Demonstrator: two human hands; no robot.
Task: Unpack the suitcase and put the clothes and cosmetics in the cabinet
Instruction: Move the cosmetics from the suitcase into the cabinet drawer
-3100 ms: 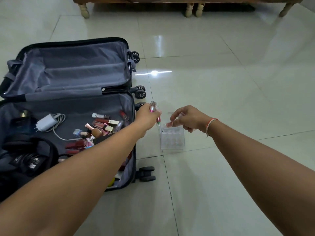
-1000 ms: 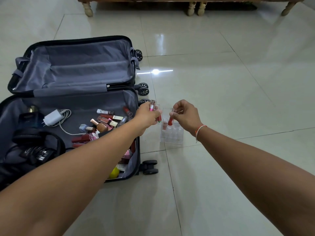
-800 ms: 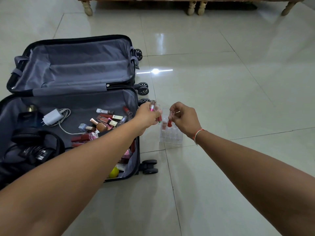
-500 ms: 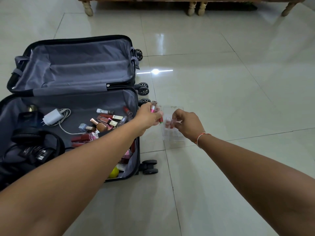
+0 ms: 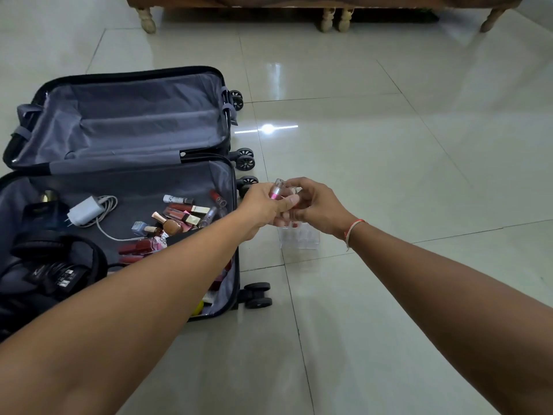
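Note:
An open black suitcase (image 5: 233,223) with grey lining lies on the floor at the left. Its near half holds several lipsticks and small bottles (image 5: 179,217). My left hand (image 5: 263,205) grips a bunch of lip gloss tubes (image 5: 276,190), pink with clear caps, just right of the suitcase. My right hand (image 5: 317,205) meets it from the right, fingers curled around the same tubes. Below both hands a clear plastic organizer (image 5: 300,239) stands on the tiles with red items inside, partly hidden by my hands.
The suitcase also holds a white charger with cable (image 5: 85,209), black headphones (image 5: 57,256) and a yellow item (image 5: 199,307). Its far half (image 5: 125,121) holds nothing. Wooden furniture legs (image 5: 333,20) stand along the far edge. Glossy tiled floor stretches to the right.
My right hand has risen from the clear organizer and moved left to meet my left hand at the tubes. My left hand stayed in place.

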